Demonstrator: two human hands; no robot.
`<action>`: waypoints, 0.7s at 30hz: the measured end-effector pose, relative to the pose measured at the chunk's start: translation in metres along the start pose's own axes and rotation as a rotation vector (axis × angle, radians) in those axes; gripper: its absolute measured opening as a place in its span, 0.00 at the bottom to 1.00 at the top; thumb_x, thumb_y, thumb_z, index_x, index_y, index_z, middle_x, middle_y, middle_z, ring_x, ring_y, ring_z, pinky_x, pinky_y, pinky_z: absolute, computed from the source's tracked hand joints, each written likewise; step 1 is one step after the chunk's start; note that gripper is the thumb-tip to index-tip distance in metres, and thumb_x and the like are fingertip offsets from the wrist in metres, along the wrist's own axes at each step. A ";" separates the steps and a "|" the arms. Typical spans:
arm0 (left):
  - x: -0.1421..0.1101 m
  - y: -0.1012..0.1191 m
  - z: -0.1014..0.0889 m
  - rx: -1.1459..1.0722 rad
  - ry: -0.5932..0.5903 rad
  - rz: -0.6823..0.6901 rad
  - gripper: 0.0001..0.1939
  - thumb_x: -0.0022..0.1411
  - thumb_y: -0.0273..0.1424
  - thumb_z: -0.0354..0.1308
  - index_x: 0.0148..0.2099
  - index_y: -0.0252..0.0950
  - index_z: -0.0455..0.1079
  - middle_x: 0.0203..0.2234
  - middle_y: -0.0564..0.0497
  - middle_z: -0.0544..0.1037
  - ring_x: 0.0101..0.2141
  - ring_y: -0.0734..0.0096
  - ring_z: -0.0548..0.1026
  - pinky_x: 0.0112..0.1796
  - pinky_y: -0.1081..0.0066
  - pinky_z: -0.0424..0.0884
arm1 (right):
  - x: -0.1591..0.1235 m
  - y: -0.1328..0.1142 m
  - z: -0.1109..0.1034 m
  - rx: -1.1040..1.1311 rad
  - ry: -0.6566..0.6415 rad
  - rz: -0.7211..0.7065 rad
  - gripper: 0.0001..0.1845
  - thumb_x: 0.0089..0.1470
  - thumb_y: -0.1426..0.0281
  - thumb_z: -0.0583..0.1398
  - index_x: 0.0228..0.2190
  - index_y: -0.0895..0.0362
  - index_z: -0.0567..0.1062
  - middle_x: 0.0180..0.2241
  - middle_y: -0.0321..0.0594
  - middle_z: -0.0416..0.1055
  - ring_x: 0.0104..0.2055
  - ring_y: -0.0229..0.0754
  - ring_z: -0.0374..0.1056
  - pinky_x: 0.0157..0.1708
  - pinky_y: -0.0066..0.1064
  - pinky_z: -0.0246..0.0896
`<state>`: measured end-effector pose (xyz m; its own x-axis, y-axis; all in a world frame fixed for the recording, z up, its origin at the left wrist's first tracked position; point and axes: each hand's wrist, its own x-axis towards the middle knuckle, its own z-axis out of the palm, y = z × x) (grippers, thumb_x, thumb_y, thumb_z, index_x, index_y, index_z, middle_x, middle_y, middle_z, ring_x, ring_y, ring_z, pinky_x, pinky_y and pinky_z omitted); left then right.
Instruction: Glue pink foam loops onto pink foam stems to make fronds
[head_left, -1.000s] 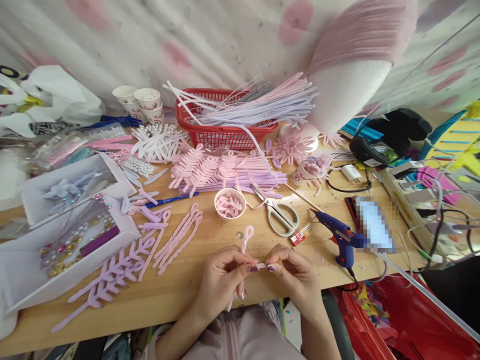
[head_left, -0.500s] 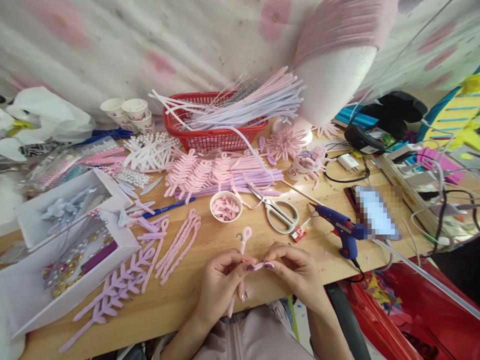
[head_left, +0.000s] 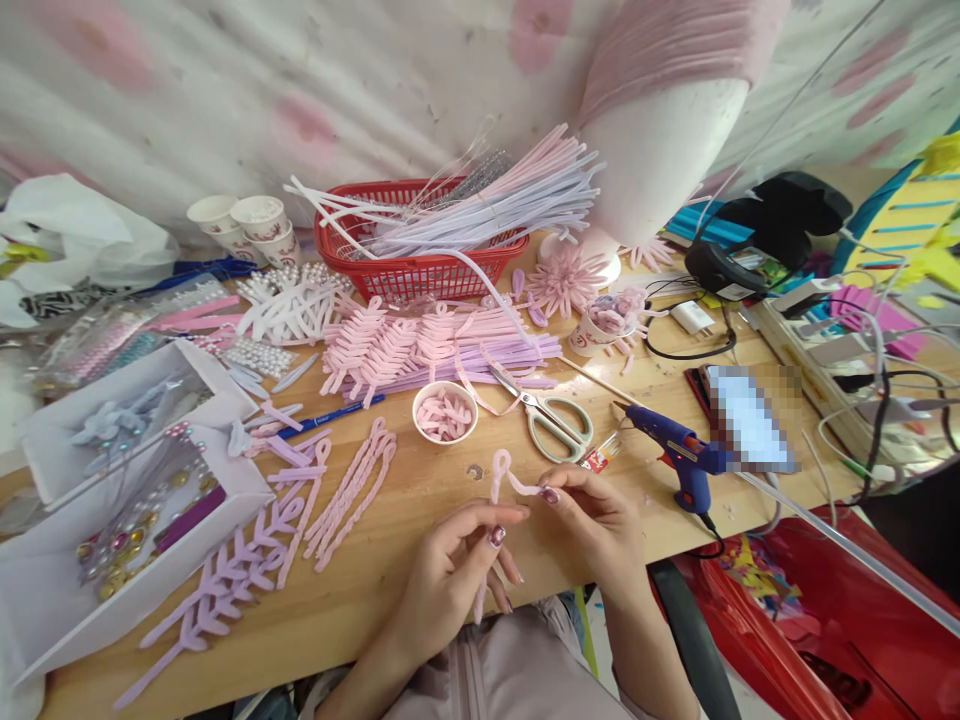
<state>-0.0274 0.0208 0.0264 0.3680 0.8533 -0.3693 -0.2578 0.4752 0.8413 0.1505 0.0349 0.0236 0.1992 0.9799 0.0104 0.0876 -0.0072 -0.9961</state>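
With my left grip (head_left: 454, 565) curled loosely around a pale pink, fuzzy, looped craft stem (head_left: 496, 486), I pinch its free end in my right grip (head_left: 596, 525), over the near part of the pale wooden bench (head_left: 360, 600). Farther off stands a round white paper cup (head_left: 445, 437) of short pink pieces; a blue glue gun (head_left: 679, 440) lies to the right.

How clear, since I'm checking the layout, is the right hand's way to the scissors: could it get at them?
Probably yes: the scissors lie just beyond the right hand, handle end nearest and seemingly uncovered. It pinches the pink strip, though, so that grip would likely have to open first.
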 end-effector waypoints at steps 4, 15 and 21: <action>0.000 -0.006 -0.001 -0.058 -0.047 -0.002 0.17 0.63 0.44 0.60 0.41 0.34 0.75 0.48 0.39 0.78 0.25 0.72 0.78 0.21 0.74 0.76 | 0.003 0.000 0.007 -0.040 -0.008 -0.144 0.08 0.55 0.63 0.66 0.28 0.52 0.80 0.31 0.41 0.75 0.36 0.44 0.71 0.37 0.34 0.68; 0.001 -0.005 -0.001 -0.078 -0.029 0.007 0.15 0.64 0.44 0.59 0.40 0.35 0.74 0.41 0.46 0.75 0.25 0.75 0.76 0.22 0.75 0.77 | -0.001 0.008 0.006 -0.159 -0.003 -0.251 0.04 0.56 0.70 0.65 0.31 0.51 0.81 0.34 0.40 0.72 0.39 0.44 0.69 0.39 0.35 0.65; -0.002 -0.003 -0.002 -0.076 -0.045 0.012 0.16 0.64 0.44 0.59 0.39 0.35 0.74 0.40 0.47 0.74 0.25 0.75 0.76 0.22 0.75 0.77 | 0.000 0.009 0.009 -0.195 -0.013 -0.239 0.04 0.57 0.68 0.65 0.30 0.51 0.81 0.34 0.41 0.72 0.39 0.44 0.69 0.39 0.36 0.65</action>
<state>-0.0288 0.0179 0.0236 0.4039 0.8495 -0.3394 -0.3286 0.4809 0.8128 0.1430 0.0365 0.0139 0.1381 0.9610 0.2398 0.3168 0.1865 -0.9300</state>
